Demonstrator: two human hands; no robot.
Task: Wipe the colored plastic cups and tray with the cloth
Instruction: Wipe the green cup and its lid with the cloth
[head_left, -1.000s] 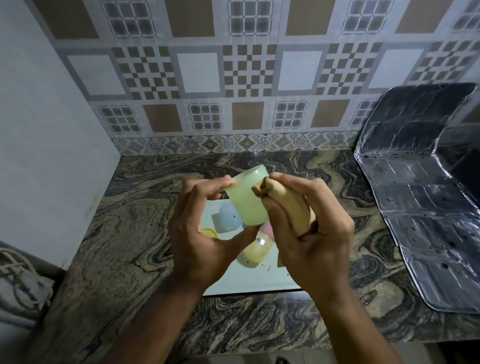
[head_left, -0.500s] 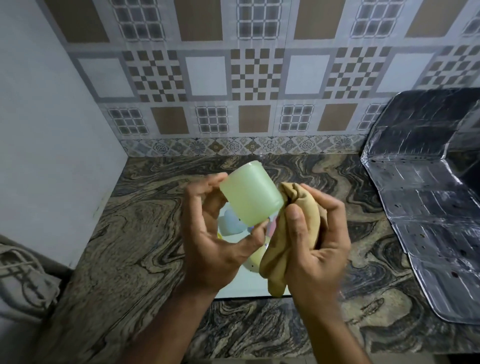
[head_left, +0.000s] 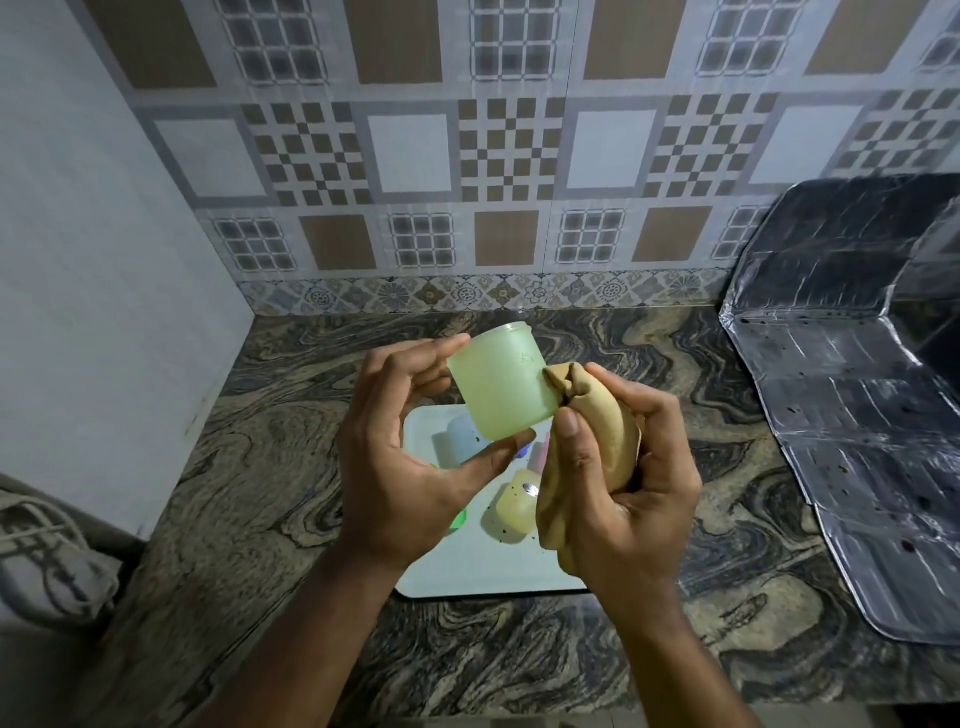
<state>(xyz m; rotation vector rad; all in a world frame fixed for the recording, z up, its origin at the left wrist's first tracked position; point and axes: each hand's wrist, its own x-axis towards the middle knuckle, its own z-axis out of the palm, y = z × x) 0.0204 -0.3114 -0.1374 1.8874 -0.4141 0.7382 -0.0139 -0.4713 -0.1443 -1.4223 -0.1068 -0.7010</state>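
Observation:
My left hand (head_left: 402, 467) grips a pale green plastic cup (head_left: 501, 382), tilted with its rim up and away, above the tray. A bunched tan cloth (head_left: 589, 441) is clenched in my right hand (head_left: 631, 493), and its top fold presses against the right side of the green cup. Below them a white tray (head_left: 483, 577) lies on the counter. On it I see a light blue cup (head_left: 462, 436), a pale yellow cup (head_left: 511, 512) lying on its side, a sliver of a pink cup (head_left: 540, 457) and a bit of a green one (head_left: 458, 519), mostly hidden by my hands.
The tray rests on a swirled marble counter (head_left: 270, 467) ending at a patterned tile wall. A crinkled foil sheet (head_left: 857, 441) covers the counter's right side and climbs the wall. A plain wall closes the left; a cloth bundle (head_left: 41, 561) sits at the lower left.
The cup has been turned in my left hand, and the cloth in my right hand has shifted from its rim area to its side wall. Both hands sit slightly lower in view.

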